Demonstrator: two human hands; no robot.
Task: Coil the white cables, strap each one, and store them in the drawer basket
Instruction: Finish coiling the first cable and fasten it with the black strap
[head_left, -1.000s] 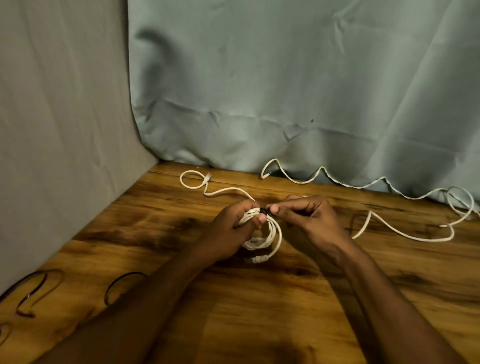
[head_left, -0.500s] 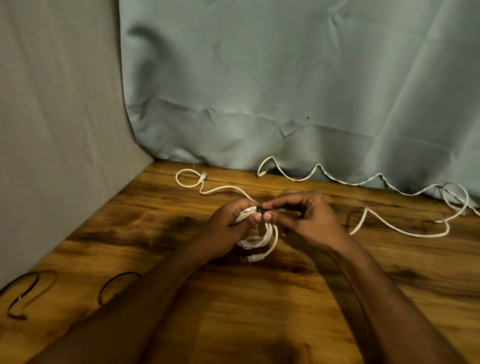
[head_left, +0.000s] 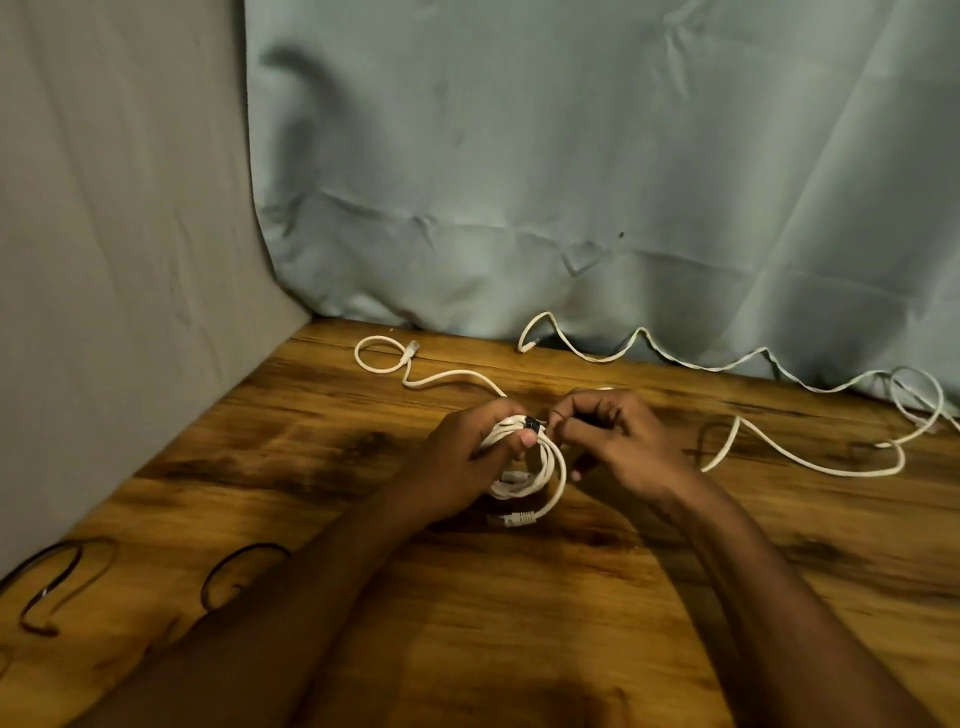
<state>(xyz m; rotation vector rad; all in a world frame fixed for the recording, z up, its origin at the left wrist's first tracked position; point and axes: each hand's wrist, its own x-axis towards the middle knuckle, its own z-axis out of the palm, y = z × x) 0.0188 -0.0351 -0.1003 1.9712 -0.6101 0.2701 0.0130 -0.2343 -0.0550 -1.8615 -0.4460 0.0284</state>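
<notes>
My left hand (head_left: 467, 447) grips the round white cable coil (head_left: 524, 467); right hand (head_left: 608, 441) pinches its black strap (head_left: 531, 423) over grainy wood tabletop (head_left: 519, 623).

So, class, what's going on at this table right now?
A person is bundling a white cable. The left hand grips the coiled cable while the right hand pinches a black strap at the top of the coil. Two more white cables lie loose on the wooden table: a looped one at the back and a long wavy one to the right. Dark straps lie at the left edge.
</notes>
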